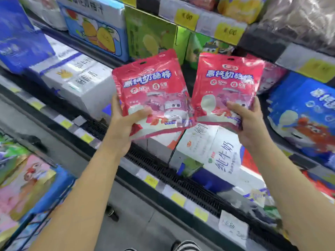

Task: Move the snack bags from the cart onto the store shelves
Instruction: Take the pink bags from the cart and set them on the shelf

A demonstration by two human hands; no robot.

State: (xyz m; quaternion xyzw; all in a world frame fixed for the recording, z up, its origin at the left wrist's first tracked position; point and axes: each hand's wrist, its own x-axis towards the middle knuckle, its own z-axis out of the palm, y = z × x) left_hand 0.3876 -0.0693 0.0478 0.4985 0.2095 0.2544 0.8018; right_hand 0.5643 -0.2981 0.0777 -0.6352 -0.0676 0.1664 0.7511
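Red bags: left hand (pixel 125 120) grips left bag (pixel 150 95), right hand (pixel 248 122) grips right bag (pixel 228 87), each by its bottom edge.
Risk: glossy film may slip; tops could flop against boxes (pixel 213 153) below.

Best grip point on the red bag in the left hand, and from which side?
Probably the bottom edge, from below, as the left hand has it: thumb across the front, fingers behind. The left red bag is a flat pouch held upright and tilted, with its hang-hole end on top, so a low grip leaves that end free to lead toward the shelf.
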